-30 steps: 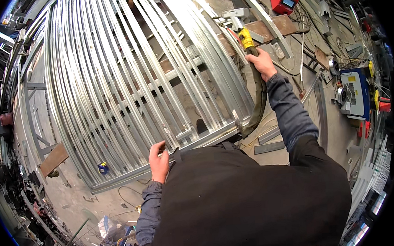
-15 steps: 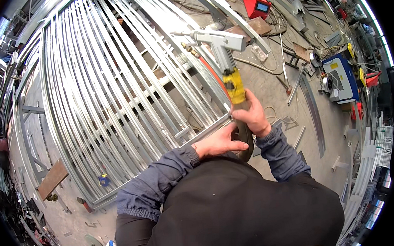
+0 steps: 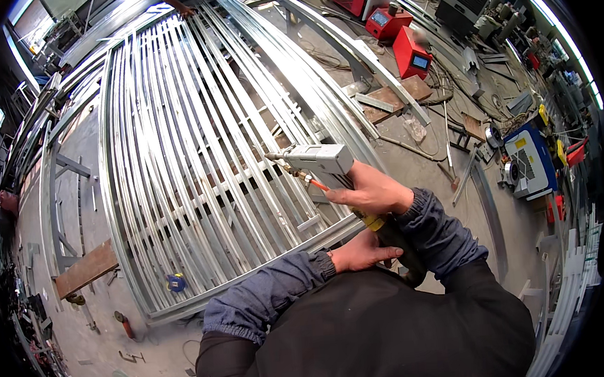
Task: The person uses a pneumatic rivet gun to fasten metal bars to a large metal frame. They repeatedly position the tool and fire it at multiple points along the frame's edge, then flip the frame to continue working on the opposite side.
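My right hand (image 3: 378, 191) is closed round the handle of a grey welding gun (image 3: 321, 159), just below its boxy body. The gun's nozzle points left, over a large frame of shiny metal bars (image 3: 196, 175). An orange-red tube (image 3: 317, 183) runs beside the handle, and yellow wrapping (image 3: 371, 220) shows beneath my right hand. Close to my body, my left hand (image 3: 359, 253) is closed about the dark hose (image 3: 398, 241) below the gun, thumb in front; its other fingers are mostly hidden.
A blue tape measure (image 3: 176, 282) lies on the frame's near left part. Another person's hand (image 3: 186, 12) touches the far end. Red machines (image 3: 413, 51) stand at the far right, a blue-and-white machine (image 3: 528, 161) at right. A brown board (image 3: 87, 269) lies at left.
My right hand has moved from the yellow lower part up to the handle below the gun's body. The gun sits lower and further left in view. My left hand stays by the hose.
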Demonstrator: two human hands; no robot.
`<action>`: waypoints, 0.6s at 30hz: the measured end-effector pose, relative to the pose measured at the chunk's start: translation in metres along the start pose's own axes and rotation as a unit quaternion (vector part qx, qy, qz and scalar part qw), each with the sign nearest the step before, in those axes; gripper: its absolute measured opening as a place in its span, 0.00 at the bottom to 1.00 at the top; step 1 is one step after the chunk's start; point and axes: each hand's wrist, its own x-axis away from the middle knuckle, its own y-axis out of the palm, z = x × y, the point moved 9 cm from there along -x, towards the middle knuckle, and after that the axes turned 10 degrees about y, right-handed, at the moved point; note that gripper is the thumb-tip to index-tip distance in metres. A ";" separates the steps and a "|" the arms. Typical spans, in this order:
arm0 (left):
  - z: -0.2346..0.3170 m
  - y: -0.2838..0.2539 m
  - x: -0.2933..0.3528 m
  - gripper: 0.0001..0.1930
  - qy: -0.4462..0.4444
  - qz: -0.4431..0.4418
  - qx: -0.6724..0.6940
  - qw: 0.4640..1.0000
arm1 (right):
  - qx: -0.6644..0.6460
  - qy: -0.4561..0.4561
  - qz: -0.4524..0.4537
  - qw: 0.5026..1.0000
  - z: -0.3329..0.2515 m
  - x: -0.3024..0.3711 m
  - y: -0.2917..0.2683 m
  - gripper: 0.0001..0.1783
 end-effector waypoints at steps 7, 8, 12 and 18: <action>-0.010 -0.037 -0.017 0.28 0.021 0.020 -0.126 0.992 | 0.002 0.136 -0.078 0.988 0.029 -0.041 0.001 0.28; -0.008 -0.045 -0.021 0.29 0.086 0.018 -0.183 0.979 | 0.004 0.143 -0.081 0.986 0.038 -0.044 -0.001 0.29; -0.050 -0.119 -0.018 0.26 -0.117 0.035 -0.394 0.911 | 0.059 0.143 -0.036 0.987 0.085 -0.037 -0.058 0.30; -0.070 -0.288 0.103 0.33 -0.219 0.543 -0.524 0.619 | 0.017 0.274 -0.068 0.959 0.179 -0.008 -0.147 0.26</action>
